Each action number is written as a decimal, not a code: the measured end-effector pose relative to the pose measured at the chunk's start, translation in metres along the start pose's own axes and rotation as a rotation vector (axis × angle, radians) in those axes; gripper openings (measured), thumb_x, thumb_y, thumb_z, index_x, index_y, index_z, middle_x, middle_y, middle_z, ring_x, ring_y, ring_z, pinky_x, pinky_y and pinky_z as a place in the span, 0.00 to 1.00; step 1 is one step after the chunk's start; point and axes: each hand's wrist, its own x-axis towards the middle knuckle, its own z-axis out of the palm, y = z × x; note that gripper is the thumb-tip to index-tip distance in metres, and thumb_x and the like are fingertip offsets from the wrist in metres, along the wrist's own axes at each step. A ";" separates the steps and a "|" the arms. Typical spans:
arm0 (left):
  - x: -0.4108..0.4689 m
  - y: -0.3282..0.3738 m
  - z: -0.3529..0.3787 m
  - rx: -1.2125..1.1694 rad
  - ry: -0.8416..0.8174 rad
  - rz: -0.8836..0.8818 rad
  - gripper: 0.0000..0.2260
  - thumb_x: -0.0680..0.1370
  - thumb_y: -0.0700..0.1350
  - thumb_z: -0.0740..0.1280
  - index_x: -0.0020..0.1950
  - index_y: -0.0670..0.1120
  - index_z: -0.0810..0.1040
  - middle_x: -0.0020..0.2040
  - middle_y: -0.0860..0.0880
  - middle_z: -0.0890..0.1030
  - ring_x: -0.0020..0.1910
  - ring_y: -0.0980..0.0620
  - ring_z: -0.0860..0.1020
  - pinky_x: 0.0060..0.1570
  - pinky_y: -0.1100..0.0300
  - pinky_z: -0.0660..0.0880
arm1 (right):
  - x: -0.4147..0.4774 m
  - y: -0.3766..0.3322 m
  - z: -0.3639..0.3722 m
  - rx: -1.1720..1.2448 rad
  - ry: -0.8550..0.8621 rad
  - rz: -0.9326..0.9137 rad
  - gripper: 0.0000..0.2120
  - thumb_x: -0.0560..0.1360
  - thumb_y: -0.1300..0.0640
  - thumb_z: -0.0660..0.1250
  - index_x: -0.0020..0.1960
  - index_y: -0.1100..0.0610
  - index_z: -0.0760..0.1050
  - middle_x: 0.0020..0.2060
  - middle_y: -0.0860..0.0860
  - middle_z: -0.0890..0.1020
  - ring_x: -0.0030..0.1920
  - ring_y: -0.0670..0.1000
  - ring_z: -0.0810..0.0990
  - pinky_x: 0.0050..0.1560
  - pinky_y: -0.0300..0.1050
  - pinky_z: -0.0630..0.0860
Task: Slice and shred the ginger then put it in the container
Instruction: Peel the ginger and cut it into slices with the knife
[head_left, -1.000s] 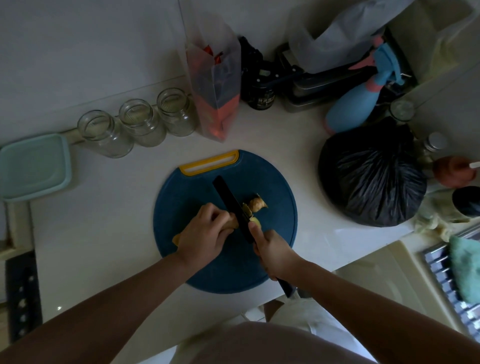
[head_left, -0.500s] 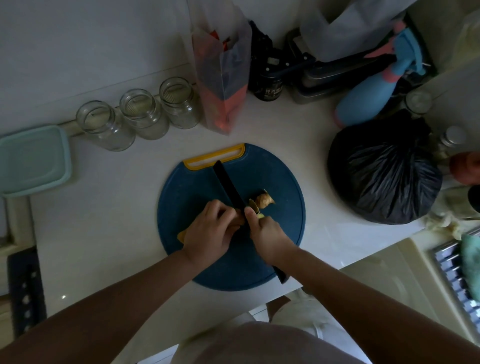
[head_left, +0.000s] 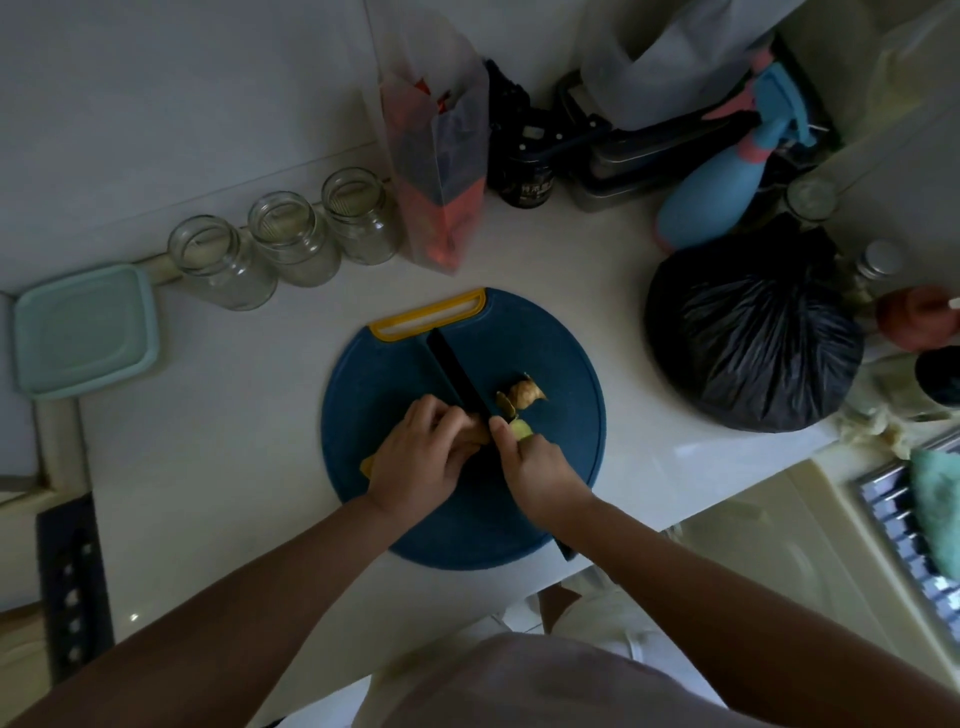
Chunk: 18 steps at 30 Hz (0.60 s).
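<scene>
Dark-blue round plastic cutting board (head_left: 550, 358) with a yellow handle slot, lying on a white countertop (head_left: 249, 415). The left hand (head_left: 421, 462) lies over a knobbly tan ginger root (head_left: 367, 465), with its fingers curled close together and holding the root down on the middle of the board; one yellowish end of the root shows past the heel of the hand. The right hand (head_left: 540, 475) grips the handle of a black-bladed kitchen knife (head_left: 457, 374), with the index finger laid along the back of the blade and the other fingers wrapped round the handle. The blade runs slantwise from the hands toward the yellow slot and meets the ginger just beside the left fingertips. Right of the blade lie a pale cut ginger slice (head_left: 521, 429), touching the right index finger, and a brown ginger end piece (head_left: 524, 391) just behind it. A teal square lidded container (head_left: 85, 330) stands well apart at the left edge of the countertop, beside three clear glass jars (head_left: 291, 239) in a row. A black plastic bag (head_left: 753, 332) sits to the right of the board.
</scene>
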 end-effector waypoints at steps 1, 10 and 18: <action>0.000 0.001 0.000 0.004 0.003 -0.003 0.16 0.69 0.44 0.75 0.50 0.47 0.69 0.44 0.45 0.73 0.41 0.47 0.76 0.31 0.59 0.73 | -0.006 0.006 0.001 0.001 0.008 0.006 0.26 0.81 0.39 0.49 0.34 0.56 0.65 0.29 0.53 0.71 0.30 0.48 0.70 0.35 0.42 0.65; -0.002 0.003 0.006 0.030 0.084 0.038 0.16 0.69 0.43 0.72 0.50 0.47 0.67 0.44 0.45 0.73 0.42 0.48 0.73 0.32 0.59 0.72 | -0.009 0.012 0.012 0.032 0.054 0.029 0.28 0.81 0.40 0.49 0.31 0.57 0.64 0.26 0.52 0.70 0.26 0.48 0.68 0.30 0.38 0.65; -0.007 0.000 0.012 0.031 0.091 0.050 0.11 0.71 0.40 0.68 0.51 0.46 0.70 0.43 0.44 0.74 0.40 0.48 0.73 0.34 0.59 0.71 | 0.022 -0.010 0.015 0.003 0.043 0.013 0.30 0.79 0.34 0.46 0.37 0.56 0.71 0.35 0.56 0.76 0.36 0.53 0.75 0.44 0.52 0.74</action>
